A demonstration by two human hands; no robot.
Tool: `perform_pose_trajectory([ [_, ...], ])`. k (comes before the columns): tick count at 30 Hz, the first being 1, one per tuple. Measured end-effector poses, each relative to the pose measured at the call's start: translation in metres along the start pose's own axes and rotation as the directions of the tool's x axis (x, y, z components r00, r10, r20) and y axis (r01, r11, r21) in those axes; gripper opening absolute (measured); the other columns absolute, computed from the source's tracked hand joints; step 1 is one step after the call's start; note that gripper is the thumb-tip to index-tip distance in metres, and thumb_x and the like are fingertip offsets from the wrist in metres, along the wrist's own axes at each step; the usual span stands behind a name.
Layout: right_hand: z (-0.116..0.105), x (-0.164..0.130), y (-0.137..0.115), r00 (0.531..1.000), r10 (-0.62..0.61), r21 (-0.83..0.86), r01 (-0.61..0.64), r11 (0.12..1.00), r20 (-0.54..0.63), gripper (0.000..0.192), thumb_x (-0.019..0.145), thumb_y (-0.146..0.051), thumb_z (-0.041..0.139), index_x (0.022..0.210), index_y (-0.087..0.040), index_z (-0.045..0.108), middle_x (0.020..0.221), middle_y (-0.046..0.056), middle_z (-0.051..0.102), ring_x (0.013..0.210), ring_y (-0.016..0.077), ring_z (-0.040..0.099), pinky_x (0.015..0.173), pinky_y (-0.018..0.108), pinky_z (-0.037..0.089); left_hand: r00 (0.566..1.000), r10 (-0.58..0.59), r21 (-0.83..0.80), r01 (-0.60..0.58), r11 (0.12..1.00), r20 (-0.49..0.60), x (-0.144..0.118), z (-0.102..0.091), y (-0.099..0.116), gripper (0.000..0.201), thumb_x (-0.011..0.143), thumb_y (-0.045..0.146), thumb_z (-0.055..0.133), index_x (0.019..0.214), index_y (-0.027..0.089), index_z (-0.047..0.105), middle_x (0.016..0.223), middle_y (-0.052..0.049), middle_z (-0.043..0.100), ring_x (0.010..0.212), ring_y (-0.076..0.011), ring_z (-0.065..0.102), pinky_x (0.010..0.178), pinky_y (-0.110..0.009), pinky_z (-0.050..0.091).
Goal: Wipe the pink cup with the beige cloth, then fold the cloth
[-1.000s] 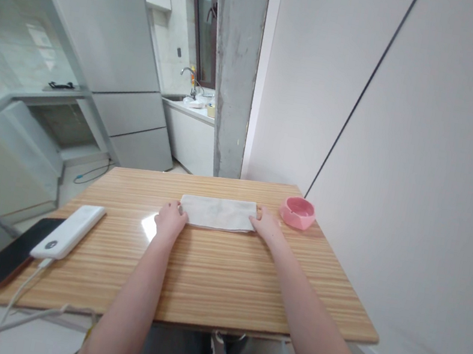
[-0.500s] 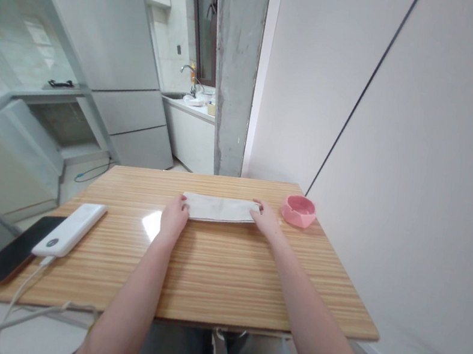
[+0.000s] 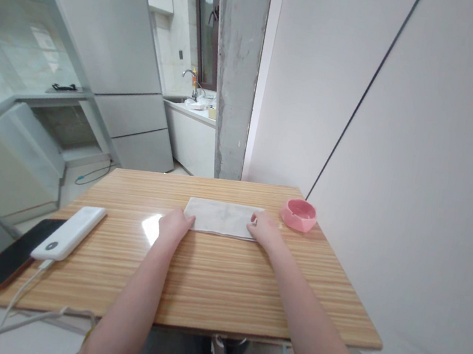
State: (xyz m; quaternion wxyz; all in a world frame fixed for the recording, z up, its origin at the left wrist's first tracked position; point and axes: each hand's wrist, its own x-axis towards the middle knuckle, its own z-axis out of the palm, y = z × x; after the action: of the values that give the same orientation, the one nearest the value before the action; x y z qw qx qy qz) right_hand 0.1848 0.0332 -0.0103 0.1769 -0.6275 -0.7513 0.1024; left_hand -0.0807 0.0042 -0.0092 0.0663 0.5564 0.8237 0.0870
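Note:
A white folded cloth [image 3: 222, 218] lies on the wooden table [image 3: 225, 291], its long sides running left to right. My left hand [image 3: 176, 225] is closed at its left end, the thumb on the near left corner and the other fingers mostly out of sight. At the right end, my right hand [image 3: 264, 229] grips the cloth with bent fingers. Just beyond that hand stands a pink faceted bowl-like dish [image 3: 299, 214], which neither hand touches.
On the table's left, a white power bank [image 3: 70, 233] with a plugged-in white cable [image 3: 20, 291] rests partly over a dark flat phone-like slab [image 3: 9, 259]. A white wall panel [image 3: 379, 196] rises along the right. A fridge [image 3: 95, 18] and a grey pillar [image 3: 240, 68] stand behind.
The cloth has come slightly nearer and now lies flatter, showing more of its top. Both hands have moved a little toward me with its ends.

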Motion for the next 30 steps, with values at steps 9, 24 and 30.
perform_pose_trajectory([
  [9,0.018,-0.004,-0.008,0.994,-0.084,-0.066,0.089,0.994,0.070,0.061,0.079,-0.051,0.051,0.129,-0.017,0.046,0.141,0.016,0.037,0.130,0.0281,0.030,0.105,0.043,0.018,0.983,-0.035,-0.179,0.002,0.984,-0.182,0.002,-0.004,-0.003,0.033,0.084,0.041,0.036,0.102,0.018,0.052,0.095,-0.013,0.066,0.088,-0.0265,0.063,0.068,-0.033,0.044],
  [24,0.040,-0.007,-0.029,0.994,-0.108,-0.041,0.109,0.993,0.032,0.074,0.079,-0.061,0.045,0.136,-0.014,0.037,0.145,0.018,0.029,0.135,0.0321,0.020,0.108,0.053,0.004,0.795,0.322,-0.251,-0.499,0.830,-0.515,-0.031,-0.006,0.046,0.027,0.082,0.017,0.040,0.105,0.018,0.055,0.102,-0.009,0.058,0.103,-0.0206,0.050,0.094,-0.034,0.037],
  [30,0.031,0.004,-0.023,0.991,-0.118,0.147,0.107,0.983,0.066,0.038,0.084,-0.025,0.044,0.121,-0.025,0.052,0.137,0.007,0.045,0.128,0.0233,0.036,0.106,0.054,0.013,0.662,0.727,-0.205,-0.749,0.631,-0.182,-0.040,0.025,0.072,0.030,0.073,0.007,0.044,0.094,0.019,0.063,0.094,-0.007,0.057,0.091,-0.0185,0.053,0.084,-0.030,0.042],
])
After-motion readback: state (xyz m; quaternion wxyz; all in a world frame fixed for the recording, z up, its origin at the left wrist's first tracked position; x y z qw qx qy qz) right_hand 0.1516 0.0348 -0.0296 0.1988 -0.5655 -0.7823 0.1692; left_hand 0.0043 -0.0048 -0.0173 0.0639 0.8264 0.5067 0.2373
